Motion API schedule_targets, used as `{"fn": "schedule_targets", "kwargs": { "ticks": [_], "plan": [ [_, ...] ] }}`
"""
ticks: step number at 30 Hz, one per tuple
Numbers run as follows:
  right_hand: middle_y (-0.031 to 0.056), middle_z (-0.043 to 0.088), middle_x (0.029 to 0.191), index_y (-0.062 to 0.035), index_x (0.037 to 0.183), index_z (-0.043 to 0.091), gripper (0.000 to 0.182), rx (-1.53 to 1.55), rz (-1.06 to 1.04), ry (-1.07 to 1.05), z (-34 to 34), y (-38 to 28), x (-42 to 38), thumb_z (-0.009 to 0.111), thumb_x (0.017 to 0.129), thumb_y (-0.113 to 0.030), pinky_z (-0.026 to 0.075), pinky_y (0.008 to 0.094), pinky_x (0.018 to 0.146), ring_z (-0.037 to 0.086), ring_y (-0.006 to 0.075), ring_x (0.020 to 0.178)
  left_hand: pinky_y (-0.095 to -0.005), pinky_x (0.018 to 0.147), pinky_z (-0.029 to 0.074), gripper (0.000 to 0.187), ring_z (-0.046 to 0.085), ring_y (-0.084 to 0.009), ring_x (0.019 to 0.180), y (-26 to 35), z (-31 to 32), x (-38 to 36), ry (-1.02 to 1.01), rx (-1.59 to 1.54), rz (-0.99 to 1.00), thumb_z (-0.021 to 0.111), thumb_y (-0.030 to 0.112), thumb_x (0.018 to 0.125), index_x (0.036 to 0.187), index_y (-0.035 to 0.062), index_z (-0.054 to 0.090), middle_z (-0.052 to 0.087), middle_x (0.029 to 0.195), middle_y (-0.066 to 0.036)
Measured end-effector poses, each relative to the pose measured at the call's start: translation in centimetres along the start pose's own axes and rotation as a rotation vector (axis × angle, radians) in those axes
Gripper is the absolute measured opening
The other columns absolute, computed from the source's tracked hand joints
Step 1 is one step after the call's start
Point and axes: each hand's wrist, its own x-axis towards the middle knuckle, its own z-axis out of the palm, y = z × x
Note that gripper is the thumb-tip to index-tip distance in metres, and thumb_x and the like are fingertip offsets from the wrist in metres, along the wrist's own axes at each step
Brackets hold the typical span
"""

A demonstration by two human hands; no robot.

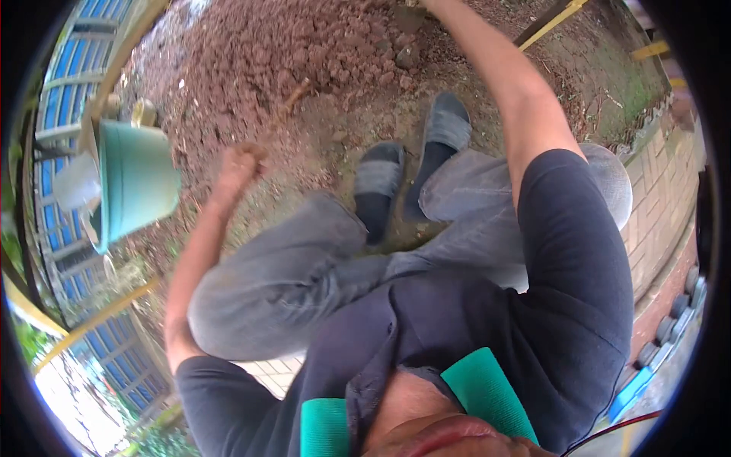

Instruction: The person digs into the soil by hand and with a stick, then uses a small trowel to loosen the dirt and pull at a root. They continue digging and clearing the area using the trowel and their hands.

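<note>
My left hand (pixel 244 162) is closed, slightly blurred, above the soil in front of my left knee. A thin brown stick-like piece (pixel 293 99) reaches from near its fingers toward the loose soil; the fist seems to be around its near end. My right forearm (pixel 495 65) stretches forward to the top edge, where the hand is cut off. Close to that wrist lies a flat, dark grey-brown piece (pixel 410 18), whose kind I cannot make out. A heap of reddish-brown clumpy soil (pixel 297 46) spreads out ahead of both arms.
A light green bucket (pixel 141 183) stands at left, with a whitish object (pixel 78 183) at its mouth. Behind it runs a blue slatted fence (pixel 65 99). My sandalled feet (pixel 379 179) rest on the ground between my bent knees. Brick paving (pixel 647 190) lies to the right.
</note>
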Motion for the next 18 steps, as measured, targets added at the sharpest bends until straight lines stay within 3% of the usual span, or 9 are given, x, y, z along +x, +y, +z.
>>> {"fn": "schedule_targets", "kwargs": {
  "ticks": [4,6,8,9,11,13,14,16,18],
  "plan": [
    [0.0191,0.057,0.066,0.015,0.122,0.044,0.043,-0.089,0.214,0.092,-1.8,-0.6,1.6,0.055,0.089,-0.011,0.041,0.04,0.034,0.044,0.0212,0.035,-0.0288,0.047,0.048,0.017,0.06,-0.0154,0.057,-1.6,4.5,6.6,-0.148,0.005,0.043,0.06,0.008,0.08,0.089,-0.0053,0.065,0.062,0.068,-0.01],
    [0.0165,0.054,0.057,0.0177,0.105,0.052,0.034,-0.06,0.24,0.071,-3.0,-2.1,1.2,0.058,0.088,-0.012,0.041,0.0404,0.033,0.043,0.022,0.033,-0.0307,0.047,0.049,0.017,0.061,-0.0166,0.058,-3.7,6.1,9.9,-0.287,0.118,0.06,0.062,0.01,0.078,0.083,-0.0059,0.066,0.063,0.067,-0.011],
    [0.0148,0.051,0.051,0.0172,0.098,0.054,0.031,-0.013,0.235,0.115,-3.2,-5.4,-0.5,0.058,0.088,-0.012,0.041,0.0411,0.034,0.043,0.023,0.031,-0.033,0.048,0.05,0.019,0.063,-0.0185,0.06,-2.4,6.3,11.6,-0.559,0.574,0.01,0.066,0.013,0.074,0.077,-0.0061,0.066,0.063,0.065,-0.011],
    [0.013,0.048,0.045,0.015,0.097,0.055,0.031,0.094,0.053,0.202,-2.8,-3.9,0.9,0.06,0.088,-0.014,0.043,0.0417,0.035,0.045,0.0243,0.031,-0.0342,0.049,0.051,0.02,0.064,-0.0195,0.061,-1.6,6.3,12.7,-0.687,0.805,-0.02,0.068,0.014,0.072,0.075,-0.0061,0.066,0.063,0.064,-0.011],
    [0.013,0.052,0.05,0.0122,0.094,0.057,0.027,0.164,0.08,0.102,-3.8,-3.6,1.4,0.06,0.088,-0.013,0.043,0.0405,0.036,0.048,0.0234,0.032,-0.0377,0.053,0.052,0.023,0.065,-0.0235,0.063,0.0,6.2,15.6,-0.804,1.035,-0.033,0.071,0.015,0.067,0.075,-0.0059,0.066,0.065,0.067,-0.013],
    [0.0123,0.054,0.055,0.0092,0.087,0.057,0.022,0.246,0.066,0.077,-4.9,-2.2,1.1,0.06,0.088,-0.012,0.044,0.0383,0.036,0.049,0.0217,0.034,-0.0404,0.057,0.052,0.024,0.066,-0.0301,0.065,3.2,7.1,18.6,-0.558,1.168,0.21,0.072,0.018,0.066,0.077,-0.003,0.068,0.066,0.07,-0.018],
    [0.0117,0.055,0.058,0.0077,0.082,0.057,0.02,0.291,0.041,0.097,-5.0,0.0,0.2,0.06,0.088,-0.011,0.044,0.0367,0.037,0.049,0.0205,0.035,-0.0411,0.06,0.052,0.026,0.065,-0.0329,0.066,3.3,8.8,22.0,-0.436,1.186,0.498,0.072,0.021,0.066,0.079,-0.0018,0.068,0.065,0.071,-0.02],
    [0.0104,0.058,0.063,0.0045,0.072,0.056,0.022,0.377,-0.02,0.147,-5.2,3.6,-1.3,0.059,0.089,-0.009,0.045,0.0335,0.038,0.049,0.0181,0.036,-0.0421,0.069,0.052,0.032,0.063,-0.0366,0.075,4.9,12.3,24.2,-0.185,0.872,0.767,0.072,0.026,0.066,0.086,0.0002,0.069,0.064,0.076,-0.023],
    [0.0095,0.057,0.062,0.0039,0.075,0.058,0.02,0.463,0.034,0.284,-6.1,4.4,-3.4,0.06,0.089,-0.01,0.045,0.0313,0.039,0.049,0.0168,0.037,-0.041,0.076,0.051,0.047,0.062,-0.0353,0.086,8.5,17.4,23.3,-0.053,0.511,0.755,0.074,0.034,0.066,0.099,0.0023,0.067,0.063,0.087,-0.022]
  ]
}}
